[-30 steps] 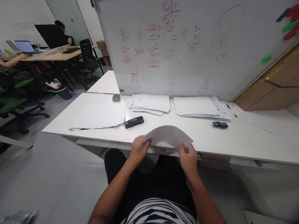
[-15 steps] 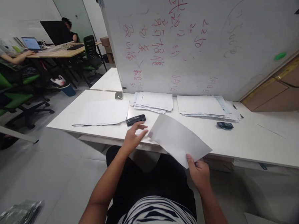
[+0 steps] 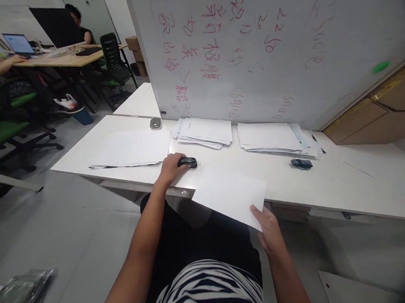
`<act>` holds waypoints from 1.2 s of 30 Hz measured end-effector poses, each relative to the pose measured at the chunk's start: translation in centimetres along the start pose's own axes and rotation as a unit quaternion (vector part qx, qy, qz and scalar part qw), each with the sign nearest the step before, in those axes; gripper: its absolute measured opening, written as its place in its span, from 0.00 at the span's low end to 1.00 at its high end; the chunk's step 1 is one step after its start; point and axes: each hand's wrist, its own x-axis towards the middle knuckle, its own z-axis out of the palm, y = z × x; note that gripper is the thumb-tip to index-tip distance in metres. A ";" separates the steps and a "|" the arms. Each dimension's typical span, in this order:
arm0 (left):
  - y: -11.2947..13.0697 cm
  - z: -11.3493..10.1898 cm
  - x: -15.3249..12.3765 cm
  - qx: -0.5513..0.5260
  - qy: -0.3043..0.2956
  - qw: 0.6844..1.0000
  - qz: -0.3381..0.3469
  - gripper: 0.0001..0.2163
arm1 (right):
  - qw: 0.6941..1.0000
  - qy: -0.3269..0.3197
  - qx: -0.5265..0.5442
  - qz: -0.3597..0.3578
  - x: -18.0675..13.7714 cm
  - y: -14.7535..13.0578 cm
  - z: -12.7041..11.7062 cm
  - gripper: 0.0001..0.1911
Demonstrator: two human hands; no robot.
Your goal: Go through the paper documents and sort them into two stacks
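A black stapler (image 3: 189, 161) lies on the white desk, and my left hand (image 3: 172, 169) is closed round its left end. My right hand (image 3: 266, 222) pinches the lower right corner of a white sheet of paper (image 3: 230, 195), thumb on top. That paper lies nearly flat, partly over the desk's front edge and partly above my lap. Left of the stapler is a wide stack of paper (image 3: 131, 148). Behind it sits another paper stack (image 3: 206, 131), close to the whiteboard.
A third paper stack (image 3: 269, 136) and a dark small object (image 3: 301, 164) are on the right of the desk (image 3: 340, 185). A silver square object (image 3: 155, 123) sits at the back left. The whiteboard (image 3: 197, 52) stands behind, beside cardboard boxes (image 3: 373, 120). A person (image 3: 80, 26) sits at a far table.
My left hand has moved from open beside the stapler to a grip on it. The paper in my right hand has been lowered and flattened towards the desk edge. The view has shifted slightly.
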 end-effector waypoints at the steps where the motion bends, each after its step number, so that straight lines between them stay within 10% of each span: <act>1: -0.1 -0.3 0.0 -0.017 -0.011 1.000 0.004 0.14 | 1.000 -0.007 -0.003 0.004 0.0 -0.1 0.1 0.23; 36: 0.3 -1.9 0.0 -0.074 -0.097 0.992 -0.013 0.16 | 0.996 -0.087 -0.026 0.007 0.5 1.3 2.1 0.25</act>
